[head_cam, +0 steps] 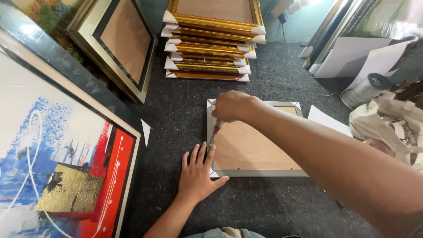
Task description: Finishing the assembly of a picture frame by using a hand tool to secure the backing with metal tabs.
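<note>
A small silver picture frame [260, 172] lies face down on the dark felt-covered surface, its brown backing board [246, 150] up and white protectors on its corners. My left hand [198, 172] rests flat with fingers spread at the frame's near left corner, pressing it down. My right hand [233, 106] reaches across from the right and is closed on a red-handled screwdriver [215, 131]. The tool's tip points down at the frame's left rail, just above my left fingertips.
A stack of gold frames [210, 42] with white corner protectors stands at the back. A large abstract painting [57, 150] and another frame [119, 44] lean at the left. A spool of wire [365, 90], white sheets [348, 57] and a cloth bag [387, 125] sit at the right.
</note>
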